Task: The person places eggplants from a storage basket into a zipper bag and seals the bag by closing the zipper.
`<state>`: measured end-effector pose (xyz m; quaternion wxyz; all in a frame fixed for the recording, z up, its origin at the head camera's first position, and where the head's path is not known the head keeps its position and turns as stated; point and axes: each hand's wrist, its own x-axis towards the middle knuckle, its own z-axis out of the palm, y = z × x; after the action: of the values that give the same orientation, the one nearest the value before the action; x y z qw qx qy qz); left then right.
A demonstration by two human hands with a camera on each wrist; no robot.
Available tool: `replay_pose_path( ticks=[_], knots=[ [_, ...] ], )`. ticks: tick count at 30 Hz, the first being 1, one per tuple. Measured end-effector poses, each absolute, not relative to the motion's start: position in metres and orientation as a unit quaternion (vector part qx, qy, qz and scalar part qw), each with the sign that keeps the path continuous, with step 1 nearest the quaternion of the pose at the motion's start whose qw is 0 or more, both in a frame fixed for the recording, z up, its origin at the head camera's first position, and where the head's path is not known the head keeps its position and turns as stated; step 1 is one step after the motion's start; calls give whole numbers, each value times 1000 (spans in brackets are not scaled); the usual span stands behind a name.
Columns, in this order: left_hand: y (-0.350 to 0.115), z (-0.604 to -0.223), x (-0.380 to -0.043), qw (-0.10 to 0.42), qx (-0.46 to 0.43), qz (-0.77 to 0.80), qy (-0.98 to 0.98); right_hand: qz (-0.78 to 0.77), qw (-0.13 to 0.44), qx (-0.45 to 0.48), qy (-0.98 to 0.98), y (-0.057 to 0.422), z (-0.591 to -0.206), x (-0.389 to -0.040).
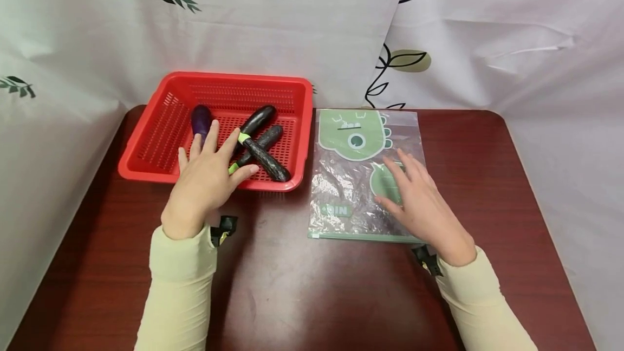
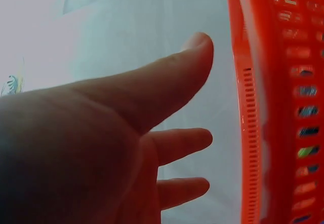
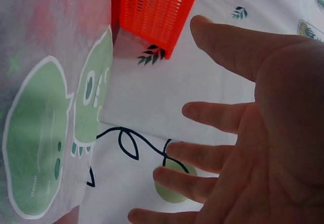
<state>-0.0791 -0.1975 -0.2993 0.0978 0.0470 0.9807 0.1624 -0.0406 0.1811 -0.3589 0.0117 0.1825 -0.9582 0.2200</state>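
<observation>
Dark, elongated vegetables (image 1: 265, 158), two tipped in green, lay in a red basket (image 1: 307, 123), beneath and just beyond a person's left grip (image 1: 202, 177), which hovered over the basket's near side with fingers spread apart. To the basket's right, a clear zip bag (image 1: 336, 183) printed in green lay on the desk (image 1: 292, 286) beneath the right grip (image 1: 421, 202), its fingers likewise apart. Behind the basket hung leaf-patterned white cloth (image 1: 292, 4).

The open red basket (image 1: 244, 91) is slatted. Inside it, at the left, lies a purple eggplant (image 1: 201, 119); towards its right lie three blackish eggplants (image 1: 267, 160), two crossed with bright-green ends. Right of the basket, a clear, green-printed zip bag (image 1: 331, 180) lies flat.
</observation>
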Motion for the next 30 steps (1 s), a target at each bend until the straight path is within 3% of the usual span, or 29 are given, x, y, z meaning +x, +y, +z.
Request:
replay_pose_path(
  ticks=[14, 30],
  knots=[
    [-213, -277, -101, 138, 80, 96, 982, 202, 7, 239, -950, 177, -369, -35],
    [-231, -259, -138, 143, 136, 58, 979, 208, -35, 300, -930, 174, -375, -27]
  ],
)
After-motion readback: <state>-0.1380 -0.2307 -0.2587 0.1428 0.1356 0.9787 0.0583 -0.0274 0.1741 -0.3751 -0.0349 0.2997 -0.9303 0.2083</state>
